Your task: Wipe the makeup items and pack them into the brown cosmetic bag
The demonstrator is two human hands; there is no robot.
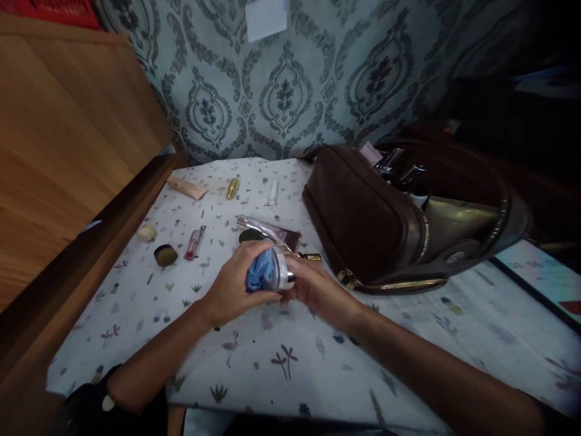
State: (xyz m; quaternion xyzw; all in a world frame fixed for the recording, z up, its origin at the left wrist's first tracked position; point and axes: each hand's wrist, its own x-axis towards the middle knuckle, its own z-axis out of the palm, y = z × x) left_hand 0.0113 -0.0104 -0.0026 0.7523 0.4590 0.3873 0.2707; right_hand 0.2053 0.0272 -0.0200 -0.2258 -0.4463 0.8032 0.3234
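Note:
Between my hands, over the middle of the table, is a small clear jar (283, 272) tilted on its side. My left hand (231, 281) is closed around a crumpled blue cloth (259, 270) pressed against one end of it. The fingers of my right hand (320, 292) grip the jar's other end, partly hiding it. Just behind lie a shiny silvery-pink tube (270, 231), a dark green round item (249, 236) and a small black-and-gold item (312, 257). A lip gloss (193, 244) lies left of my left hand.
A brown leather bag (358, 218) stands unzipped at the right with cosmetics inside. A beige tube (187, 188), gold lipstick (232, 188), white tube (273, 192), dark round item (165, 255) and cream-coloured ball (146, 232) lie on the patterned tablecloth (245, 381). Wood panelling (72, 121) borders the left.

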